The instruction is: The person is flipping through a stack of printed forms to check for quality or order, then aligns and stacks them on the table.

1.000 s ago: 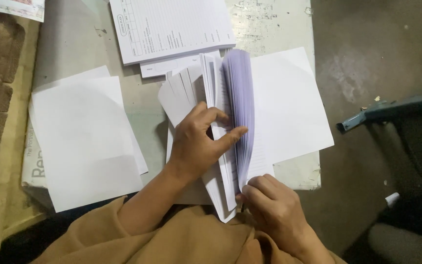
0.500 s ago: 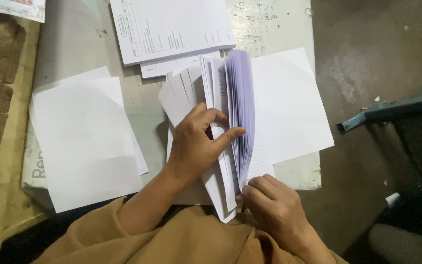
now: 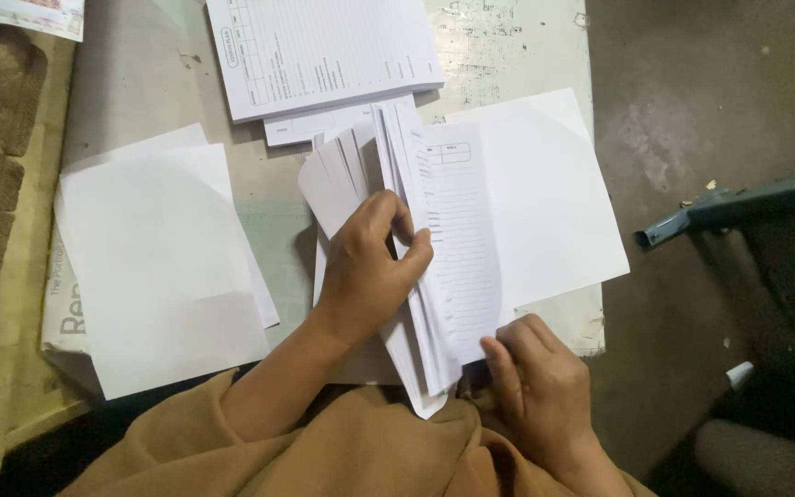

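Note:
A thick stack of printed form sheets [image 3: 457, 248] stands fanned on the grey table [image 3: 140, 87] in front of me. My left hand [image 3: 370, 271] lies on the fanned pages, thumb and fingers pinching their edges near the middle. My right hand [image 3: 535, 387] grips the stack's near lower corner. One ruled sheet lies tilted open to the right, its printed face showing. Brown sleeves cover both of my arms at the bottom of the view.
A pile of blank white sheets [image 3: 158, 267] lies to the left, another blank sheet [image 3: 558, 202] under the stack on the right. A pile of printed forms [image 3: 324, 51] sits at the far edge. A blue-grey metal bar [image 3: 738, 207] is over the floor at right.
The pages, earlier held edge-on, have fallen open to the right, so a ruled printed sheet now faces up. My left thumb has shifted onto the page edges. The right hand stays put.

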